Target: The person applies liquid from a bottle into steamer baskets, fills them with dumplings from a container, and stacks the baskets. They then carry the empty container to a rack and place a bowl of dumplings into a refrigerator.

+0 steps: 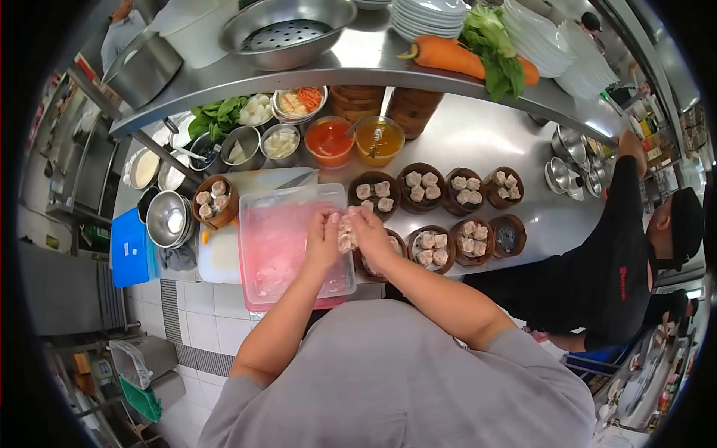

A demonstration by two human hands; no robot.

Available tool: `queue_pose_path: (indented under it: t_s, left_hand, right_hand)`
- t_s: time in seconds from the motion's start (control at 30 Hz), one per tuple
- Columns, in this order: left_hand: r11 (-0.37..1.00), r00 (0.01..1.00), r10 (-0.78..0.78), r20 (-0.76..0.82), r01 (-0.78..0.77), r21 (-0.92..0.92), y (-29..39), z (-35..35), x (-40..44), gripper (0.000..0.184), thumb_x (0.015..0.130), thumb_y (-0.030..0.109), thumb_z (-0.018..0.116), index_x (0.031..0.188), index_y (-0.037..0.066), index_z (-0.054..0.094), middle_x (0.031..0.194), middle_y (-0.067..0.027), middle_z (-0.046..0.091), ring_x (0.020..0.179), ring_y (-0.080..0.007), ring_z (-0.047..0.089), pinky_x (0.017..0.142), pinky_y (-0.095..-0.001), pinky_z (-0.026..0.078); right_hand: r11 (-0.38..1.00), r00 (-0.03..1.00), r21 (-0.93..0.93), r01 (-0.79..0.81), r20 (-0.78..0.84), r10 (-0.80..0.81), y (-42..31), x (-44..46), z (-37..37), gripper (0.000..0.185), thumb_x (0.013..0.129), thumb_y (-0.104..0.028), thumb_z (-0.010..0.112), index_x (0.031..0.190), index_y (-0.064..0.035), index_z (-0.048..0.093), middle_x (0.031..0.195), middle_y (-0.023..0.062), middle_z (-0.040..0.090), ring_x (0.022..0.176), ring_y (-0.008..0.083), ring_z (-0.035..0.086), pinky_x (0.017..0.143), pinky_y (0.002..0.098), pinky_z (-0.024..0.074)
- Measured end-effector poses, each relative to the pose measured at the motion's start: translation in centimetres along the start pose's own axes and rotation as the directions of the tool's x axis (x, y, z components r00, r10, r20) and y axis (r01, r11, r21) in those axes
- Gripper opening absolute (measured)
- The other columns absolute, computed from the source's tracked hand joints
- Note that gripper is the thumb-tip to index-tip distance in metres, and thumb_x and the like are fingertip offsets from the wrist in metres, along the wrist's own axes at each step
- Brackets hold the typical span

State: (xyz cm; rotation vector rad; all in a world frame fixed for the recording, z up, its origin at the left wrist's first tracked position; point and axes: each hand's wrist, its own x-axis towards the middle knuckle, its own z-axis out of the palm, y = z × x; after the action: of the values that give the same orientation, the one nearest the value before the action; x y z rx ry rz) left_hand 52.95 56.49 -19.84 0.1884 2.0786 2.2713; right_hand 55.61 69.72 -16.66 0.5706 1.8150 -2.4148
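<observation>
My left hand (323, 237) and my right hand (373, 237) meet over the right edge of a clear plastic tub (258, 257) with a pink base. Between their curled fingers are pale, meat-filled dumplings (346, 236), partly hidden. Close to my right hand stand round bamboo steamers (429, 250), most with several siu mai (468, 190) in them. One of these steamers lies partly under my right hand. At the right end of the front row, one steamer (508, 236) shows only its dark bottom.
Left of the tub sit another steamer (216, 201) with siu mai, metal bowls (170, 218) and a blue plastic item (134, 248). Behind are red sauce (328, 140) and amber liquid (379, 140). A steel shelf (358, 73) crosses above. A co-worker in black (597, 261) reaches across at right.
</observation>
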Motion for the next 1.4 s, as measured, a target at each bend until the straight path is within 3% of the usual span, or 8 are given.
queue_pose_path:
  t_s: [0.2,0.27,0.4,0.43,0.57,0.67,0.77,1.4]
  left_hand:
    - [0.997,0.994,0.012,0.107,-0.020,0.070,2.2,8.0,0.5,0.024,0.115,0.025,0.055,0.121,0.004,0.063,0.109,-0.0056,0.066,0.097,-0.0124,0.062,0.089,-0.0295,0.053]
    - [0.867,0.927,-0.356,0.121,0.376,-0.328,4.7,11.1,0.1,0.031,0.116,0.032,0.050,0.122,0.005,0.064,0.109,-0.0057,0.068,0.097,-0.0162,0.066,0.087,-0.0322,0.056]
    - [0.496,0.746,-0.607,0.275,0.625,-0.602,3.0,14.2,0.5,0.027,0.112,0.033,0.055,0.120,0.009,0.066,0.111,-0.0056,0.068,0.095,-0.0193,0.067,0.086,-0.0324,0.054]
    - [0.571,0.730,-0.650,0.208,0.651,-0.499,3.2,15.8,0.5,0.024,0.107,0.029,0.059,0.119,0.010,0.067,0.106,-0.0042,0.068,0.092,-0.0177,0.066,0.084,-0.0327,0.054]
    - [0.878,0.732,-0.478,0.486,0.398,0.266,2.2,19.4,0.7,0.041,0.084,-0.007,0.068,0.123,0.005,0.068,0.113,-0.0033,0.071,0.093,-0.0106,0.069,0.083,-0.0255,0.055]
    - [0.964,0.647,0.000,0.762,-0.204,0.173,4.8,24.5,-0.4,0.050,0.082,0.003,0.080,0.131,0.003,0.068,0.120,-0.0076,0.073,0.103,-0.0207,0.072,0.092,-0.0362,0.056]
    - [0.862,0.559,-0.063,0.827,-0.387,0.328,5.3,27.6,0.4,0.048,0.080,0.015,0.085,0.125,0.002,0.071,0.117,-0.0120,0.074,0.104,-0.0267,0.072,0.092,-0.0407,0.056]
    - [0.790,0.174,-0.361,0.916,-0.465,0.399,2.7,40.8,1.5,0.050,0.077,0.031,0.090,0.117,0.005,0.075,0.111,-0.0155,0.076,0.105,-0.0302,0.072,0.091,-0.0394,0.055]
  right_hand:
    - [0.964,0.998,0.262,0.042,-0.047,-0.031,-3.5,-1.1,-7.2,0.036,0.115,-0.038,0.054,0.126,-0.0067,0.067,0.109,0.0039,0.071,0.098,0.0130,0.068,0.086,0.0309,0.0563]
    - [0.817,0.980,0.557,-0.149,-0.027,0.198,-4.9,-1.6,-10.5,0.039,0.116,-0.043,0.050,0.124,-0.0085,0.067,0.109,0.0050,0.072,0.097,0.0145,0.069,0.084,0.0319,0.0566]
    - [0.956,0.982,0.284,-0.076,-0.146,0.122,-5.3,-1.6,-17.8,0.042,0.114,-0.048,0.046,0.125,-0.0112,0.063,0.110,0.0036,0.071,0.097,0.0185,0.070,0.065,0.0333,0.0548]
    - [0.969,0.975,0.159,-0.187,-0.092,0.203,-5.8,-1.4,-19.9,0.045,0.104,-0.041,0.065,0.135,-0.0094,0.058,0.117,0.0056,0.070,0.099,0.0205,0.070,0.065,0.0331,0.0557]
    - [0.973,0.992,-0.230,0.018,0.129,0.012,-6.3,-3.6,-26.8,0.089,0.074,-0.009,0.088,0.152,-0.0036,0.047,0.128,0.0128,0.066,0.105,0.0189,0.067,0.075,0.0325,0.0583]
    - [0.960,0.984,-0.270,0.080,0.172,-0.034,-7.5,-5.5,-30.8,0.087,0.074,-0.005,0.086,0.152,-0.0018,0.046,0.128,0.0146,0.067,0.104,0.0190,0.068,0.074,0.0320,0.0584]
    - [0.986,0.978,-0.123,-0.113,0.159,0.132,-8.9,-7.5,-34.7,0.079,0.077,-0.001,0.083,0.147,0.0014,0.047,0.127,0.0151,0.067,0.102,0.0194,0.071,0.075,0.0305,0.0600]
    - [0.964,0.985,-0.251,0.083,0.169,-0.041,-7.4,-11.9,-48.4,0.042,0.093,0.001,0.077,0.134,-0.0001,0.066,0.114,0.0055,0.075,0.105,0.0125,0.070,0.094,0.0308,0.0569]
